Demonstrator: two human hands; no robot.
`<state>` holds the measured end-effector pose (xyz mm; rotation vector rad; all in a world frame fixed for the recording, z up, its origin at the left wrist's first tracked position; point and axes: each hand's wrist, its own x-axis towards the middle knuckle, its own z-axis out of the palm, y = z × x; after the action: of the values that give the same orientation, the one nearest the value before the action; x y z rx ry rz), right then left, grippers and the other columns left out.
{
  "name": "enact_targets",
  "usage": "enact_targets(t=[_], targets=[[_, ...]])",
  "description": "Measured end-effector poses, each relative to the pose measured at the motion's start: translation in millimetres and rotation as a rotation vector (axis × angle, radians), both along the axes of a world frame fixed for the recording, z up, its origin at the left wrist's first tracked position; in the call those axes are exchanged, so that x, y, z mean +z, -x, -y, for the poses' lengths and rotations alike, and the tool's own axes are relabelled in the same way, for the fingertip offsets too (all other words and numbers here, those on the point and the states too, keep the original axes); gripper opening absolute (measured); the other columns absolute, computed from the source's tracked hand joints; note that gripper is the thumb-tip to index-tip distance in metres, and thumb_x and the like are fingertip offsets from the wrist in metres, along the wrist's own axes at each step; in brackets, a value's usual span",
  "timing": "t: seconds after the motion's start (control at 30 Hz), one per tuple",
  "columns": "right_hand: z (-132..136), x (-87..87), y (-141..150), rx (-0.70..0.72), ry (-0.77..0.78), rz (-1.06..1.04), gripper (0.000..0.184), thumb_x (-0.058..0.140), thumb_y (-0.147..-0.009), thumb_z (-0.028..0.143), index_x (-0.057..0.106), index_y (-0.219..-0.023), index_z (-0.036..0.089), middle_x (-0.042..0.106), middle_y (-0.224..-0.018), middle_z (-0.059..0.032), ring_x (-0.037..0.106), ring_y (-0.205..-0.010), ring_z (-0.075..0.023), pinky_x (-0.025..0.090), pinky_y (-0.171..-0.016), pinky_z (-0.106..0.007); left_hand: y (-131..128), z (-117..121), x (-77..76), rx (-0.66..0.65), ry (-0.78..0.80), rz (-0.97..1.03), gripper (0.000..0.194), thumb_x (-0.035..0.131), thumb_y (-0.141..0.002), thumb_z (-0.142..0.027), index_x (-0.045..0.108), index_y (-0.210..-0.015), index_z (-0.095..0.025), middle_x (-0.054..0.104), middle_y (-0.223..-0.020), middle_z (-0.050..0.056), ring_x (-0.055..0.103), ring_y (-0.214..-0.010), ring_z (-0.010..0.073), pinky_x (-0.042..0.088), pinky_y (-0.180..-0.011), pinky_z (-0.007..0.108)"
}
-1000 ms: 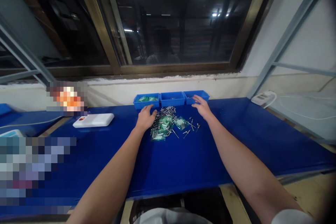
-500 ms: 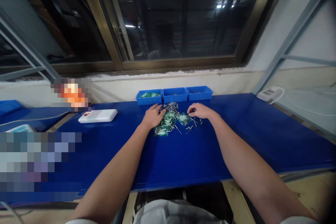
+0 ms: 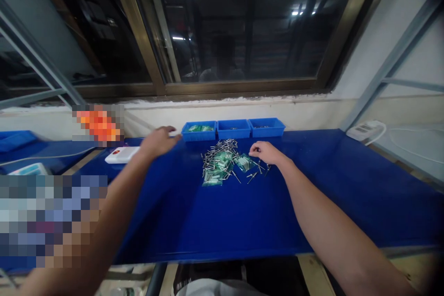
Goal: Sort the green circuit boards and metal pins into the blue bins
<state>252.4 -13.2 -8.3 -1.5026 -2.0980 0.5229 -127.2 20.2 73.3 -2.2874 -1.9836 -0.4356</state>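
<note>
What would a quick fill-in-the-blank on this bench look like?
Three ____ bins stand along the wall.
Of these, the ____ one holds green packets.
The ____ hand lies beside the rivet pile.

Missing words: blue; leftmost; right.

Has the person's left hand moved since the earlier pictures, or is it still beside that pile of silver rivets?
Yes, leftward: the left hand is now beyond the left end of the three blue plastic bins, away from the silver metal rivets.
</note>
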Motion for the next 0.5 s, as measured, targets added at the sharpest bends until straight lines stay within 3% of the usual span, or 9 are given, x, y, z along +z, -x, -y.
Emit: enact_targets(t=[0.13,0.23,0.33,0.43,0.5], targets=[[-1,-0.3,-2,0.005,0.029,-0.066,0.013,0.061,-0.073,0.03,0.068,-0.077,0.02,0.066,-0.08,-0.0036,0.057,-0.07,-0.0148,0.042,-0.065,-0.027,98,-21,1.0,0.275,0.0,-0.175,0.058,0.043,-0.083,-0.049,0.046,-0.126,-0.011,0.055,-0.124,0.015,0.048,-0.112,0.0295,0.038,-0.092,0.04],[-1,0.7,-3,-0.005,0.053,-0.108,0.015,0.062,-0.071,0.028,0.069,-0.08,0.019,0.066,-0.078,-0.0036,0.057,-0.069,-0.0148,0.043,-0.064,-0.027,149,-33,-9.0,0.408,0.077,-0.239,0.052,0.035,-0.086,-0.05,0.048,-0.124,-0.018,0.048,-0.131,0.012,0.037,-0.121,0.0322,0.031,-0.095,0.045],[0,1.9,-3,-0.027,0.062,-0.122,0.016,0.063,-0.07,0.029,0.069,-0.081,0.019,0.066,-0.077,-0.0032,0.057,-0.068,-0.0143,0.043,-0.063,-0.027,174,-44,-16.7,0.477,0.109,-0.236,0.058,0.024,-0.087,-0.055,0.041,-0.131,-0.021,0.037,-0.141,0.01,0.027,-0.126,0.0338,0.025,-0.098,0.048],[1,3.1,-3,-0.037,0.069,-0.119,0.017,0.063,-0.07,0.03,0.07,-0.081,0.019,0.066,-0.075,-0.0029,0.056,-0.066,-0.0141,0.042,-0.062,-0.027,183,-50,-17.1,0.528,0.148,-0.182,0.065,0.017,-0.083,-0.061,0.036,-0.133,-0.025,0.036,-0.142,0.006,0.026,-0.126,0.032,0.024,-0.097,0.048],[1,3.7,-4,-0.042,0.074,-0.12,0.017,0.062,-0.07,0.031,0.07,-0.08,0.019,0.066,-0.075,-0.0032,0.056,-0.066,-0.0143,0.042,-0.061,-0.027,186,-51,-13.7,0.459,0.146,-0.143,0.067,0.015,-0.08,-0.064,0.037,-0.131,-0.027,0.041,-0.137,0.003,0.025,-0.125,0.0334,0.023,-0.096,0.051]])
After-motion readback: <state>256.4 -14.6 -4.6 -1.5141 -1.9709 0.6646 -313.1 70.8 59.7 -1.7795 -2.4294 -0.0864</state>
